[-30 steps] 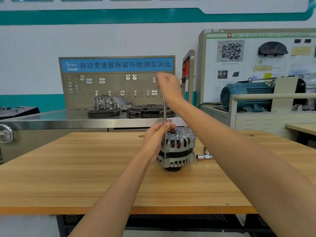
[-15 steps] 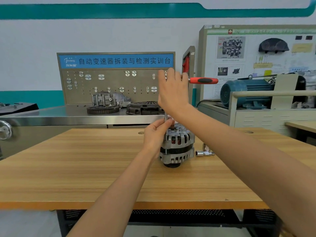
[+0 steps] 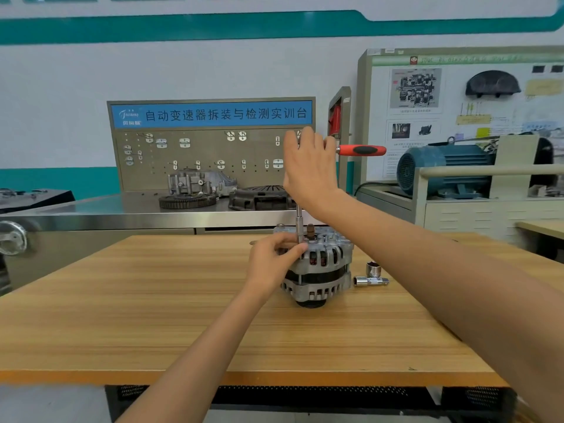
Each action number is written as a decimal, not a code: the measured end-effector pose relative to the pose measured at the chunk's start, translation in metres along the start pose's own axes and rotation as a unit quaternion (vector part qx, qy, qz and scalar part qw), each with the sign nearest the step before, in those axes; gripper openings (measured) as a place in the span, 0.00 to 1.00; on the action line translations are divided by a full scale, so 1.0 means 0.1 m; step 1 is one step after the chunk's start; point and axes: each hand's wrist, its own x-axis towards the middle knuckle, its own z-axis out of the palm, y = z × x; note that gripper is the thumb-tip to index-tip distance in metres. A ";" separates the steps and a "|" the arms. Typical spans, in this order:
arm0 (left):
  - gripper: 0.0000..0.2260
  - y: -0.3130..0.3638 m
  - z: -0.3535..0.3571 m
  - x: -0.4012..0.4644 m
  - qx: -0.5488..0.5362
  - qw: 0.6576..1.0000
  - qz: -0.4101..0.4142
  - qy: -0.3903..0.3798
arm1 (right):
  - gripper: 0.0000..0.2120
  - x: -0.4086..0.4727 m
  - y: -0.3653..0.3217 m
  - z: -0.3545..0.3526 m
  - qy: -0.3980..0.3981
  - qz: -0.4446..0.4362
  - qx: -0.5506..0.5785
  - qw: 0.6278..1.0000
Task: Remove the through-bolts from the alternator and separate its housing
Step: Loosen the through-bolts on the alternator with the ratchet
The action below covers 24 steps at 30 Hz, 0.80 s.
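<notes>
Silver finned alternator (image 3: pixel 320 264) upright on wooden table (image 3: pixel 152 315) (housing halves together), a through-bolt (image 3: pixel 300 277) vertical down its near side.

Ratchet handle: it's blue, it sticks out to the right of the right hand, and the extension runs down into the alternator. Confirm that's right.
Not quite. In the head view the ratchet handle is red with a black inset, not blue. It does stick out to the right of the right hand, and the extension runs down to the alternator.

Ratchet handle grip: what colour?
Red with a black inset, on the ratchet handle sticking out right of the right hand; head view.
</notes>
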 end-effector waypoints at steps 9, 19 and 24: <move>0.06 0.08 0.08 0.06 -0.115 0.986 -0.106 0.053 | 0.18 0.10 0.09 -0.01 0.022 -0.028 0.065 0.997; 0.10 0.16 0.03 0.07 -0.035 0.997 -0.043 0.044 | 0.18 0.11 0.25 0.05 0.055 0.069 0.085 0.992; 0.11 0.19 0.02 0.04 -0.032 0.998 -0.004 0.060 | 0.17 0.17 0.46 0.00 0.064 0.178 0.112 0.976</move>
